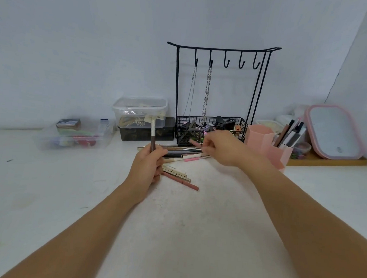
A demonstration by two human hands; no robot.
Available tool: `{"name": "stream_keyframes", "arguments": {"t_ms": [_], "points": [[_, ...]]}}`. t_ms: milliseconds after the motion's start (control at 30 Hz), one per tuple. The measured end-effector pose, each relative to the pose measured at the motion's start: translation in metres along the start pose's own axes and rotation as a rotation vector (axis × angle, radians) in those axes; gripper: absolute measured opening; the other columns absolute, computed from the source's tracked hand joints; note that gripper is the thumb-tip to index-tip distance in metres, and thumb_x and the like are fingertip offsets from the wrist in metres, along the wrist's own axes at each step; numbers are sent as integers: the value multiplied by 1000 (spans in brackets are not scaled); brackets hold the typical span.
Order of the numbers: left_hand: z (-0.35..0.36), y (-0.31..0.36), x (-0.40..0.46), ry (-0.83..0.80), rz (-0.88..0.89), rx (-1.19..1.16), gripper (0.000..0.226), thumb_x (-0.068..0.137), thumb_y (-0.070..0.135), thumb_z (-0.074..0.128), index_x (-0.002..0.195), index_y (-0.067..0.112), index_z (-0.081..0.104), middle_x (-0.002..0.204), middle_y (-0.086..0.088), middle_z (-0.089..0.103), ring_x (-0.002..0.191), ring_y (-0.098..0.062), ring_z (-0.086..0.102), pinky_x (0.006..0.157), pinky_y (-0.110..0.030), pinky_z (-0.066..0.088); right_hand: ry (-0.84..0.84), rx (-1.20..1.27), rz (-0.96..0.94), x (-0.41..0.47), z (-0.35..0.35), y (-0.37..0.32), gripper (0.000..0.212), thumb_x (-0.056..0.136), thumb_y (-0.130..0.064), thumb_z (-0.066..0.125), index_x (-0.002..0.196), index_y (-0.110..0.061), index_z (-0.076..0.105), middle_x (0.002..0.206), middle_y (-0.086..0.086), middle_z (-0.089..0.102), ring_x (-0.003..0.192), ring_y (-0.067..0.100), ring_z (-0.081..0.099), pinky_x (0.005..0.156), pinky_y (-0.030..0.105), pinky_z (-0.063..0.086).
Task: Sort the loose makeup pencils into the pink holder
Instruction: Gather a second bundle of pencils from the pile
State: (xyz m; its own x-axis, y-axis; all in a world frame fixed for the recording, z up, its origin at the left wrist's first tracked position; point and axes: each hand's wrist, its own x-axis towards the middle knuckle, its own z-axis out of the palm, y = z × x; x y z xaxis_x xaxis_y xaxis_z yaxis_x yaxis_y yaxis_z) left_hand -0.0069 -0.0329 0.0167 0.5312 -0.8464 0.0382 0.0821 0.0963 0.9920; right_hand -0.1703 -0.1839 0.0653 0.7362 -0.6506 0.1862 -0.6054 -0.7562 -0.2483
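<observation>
The left hand (148,165) was closed around a brown-and-silver pencil (152,135), held upright with its pale tip above the fist. The right hand (218,149), motion-blurred, pinched a short pink pencil (195,143) between fingertips, tilted, raised above the worktop (48,185).

Between and just beyond the two hands lay the loose pencils (184,152), a flat pile of black, white, grey and pink barrels mostly running side to side. Nearer the wrist of the left hand, a smaller cluster (179,177) lay at a slant, with a dusty-pink pencil outermost.

To the right of the right hand stood the pink holder (263,141), hexagonal cells joined together; its far-right cell already held several upright pencils (290,133), while the cell nearest the hand showed nothing above its rim.

Behind the hands stood a black wire rack (221,55) with hooks, two chains (206,91) hanging, and a mesh basket (210,129) of dark clips at its base. Left of that sat a clear lidded box (139,111) stacked on a dark box, and farther left a clear tray (76,133). Far right, a pink-rimmed mirror (334,132) leaned on a wooden board (326,161).
</observation>
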Motion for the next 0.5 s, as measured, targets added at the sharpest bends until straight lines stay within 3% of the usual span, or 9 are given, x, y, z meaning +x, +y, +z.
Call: {"name": "stream_keyframes", "arguments": {"t_ms": [133,200,333,433,500], "points": [[-3,-3,1,-62,62,-33,18,93,2,57,84,18,53,61,3,37,48,-12,30,38,-21,24,24,706,11,-10,-22,-37,13,99,-15,59,90,-6,64,74,8,70,60,16,62,54,25,49],[-2,-3,-1,-117,102,-62,13,87,5,61,87,16,53,62,1,37,48,-11,31,38,-20,24,4,903,8,-12,-20,-53,15,98,-11,59,94,2,64,75,13,72,58,18,64,54,26,53],[2,0,-7,-136,120,-87,16,76,9,62,83,14,49,56,0,35,46,-12,32,39,-20,25,-49,1020,45,-14,-3,-70,19,96,-9,62,96,10,64,81,20,73,61,20,64,58,27,55],[7,1,-8,-112,89,-44,18,93,3,54,83,16,46,61,0,35,47,-12,32,40,-21,24,-54,1085,41,-13,9,-72,18,94,-8,64,76,-7,66,79,17,72,61,18,63,56,25,52],[9,1,-9,-95,80,-13,14,103,14,48,89,17,50,62,2,39,46,-11,36,40,-22,24,-22,1036,27,-11,16,-73,13,94,-10,66,83,-14,70,83,14,73,63,15,64,55,24,51]]}}
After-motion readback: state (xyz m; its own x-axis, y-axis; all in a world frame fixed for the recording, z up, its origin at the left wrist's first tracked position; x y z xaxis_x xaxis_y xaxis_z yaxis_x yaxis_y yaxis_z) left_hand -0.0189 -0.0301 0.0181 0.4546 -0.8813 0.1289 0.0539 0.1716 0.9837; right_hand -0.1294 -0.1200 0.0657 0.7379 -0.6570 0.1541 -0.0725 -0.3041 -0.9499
